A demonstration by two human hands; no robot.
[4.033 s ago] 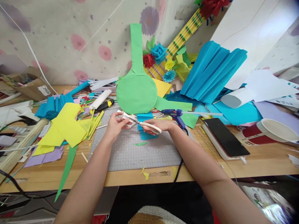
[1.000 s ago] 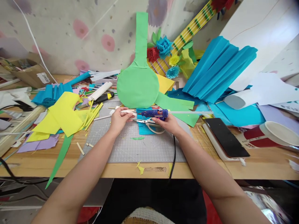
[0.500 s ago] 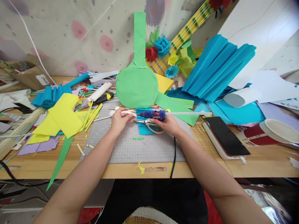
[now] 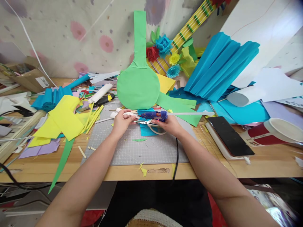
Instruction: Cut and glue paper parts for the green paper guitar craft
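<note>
My right hand (image 4: 169,124) is closed around a blue glue gun (image 4: 155,116) with a long clear glue stick (image 4: 189,113) out of its back. The nozzle points left, close to the fingers of my left hand (image 4: 122,122). Those fingers pinch a small white piece (image 4: 130,113) that looks like rolled paper; its far end is partly hidden. Below the glue gun, scissors (image 4: 157,129) lie on a strip of blue paper (image 4: 145,130) over the grey cutting mat (image 4: 142,154). Behind stands a green paper-covered banjo-like shape (image 4: 138,86).
Yellow paper pieces (image 4: 63,116) and a utility knife (image 4: 105,99) lie left. To the right are a phone (image 4: 229,135), a paper cup (image 4: 262,134) and pleated blue paper (image 4: 220,69). A black cord (image 4: 176,160) hangs over the table edge (image 4: 109,176).
Both hands keep their holds, with the glue gun's nozzle still by the white piece. The camera view has shifted very slightly.
</note>
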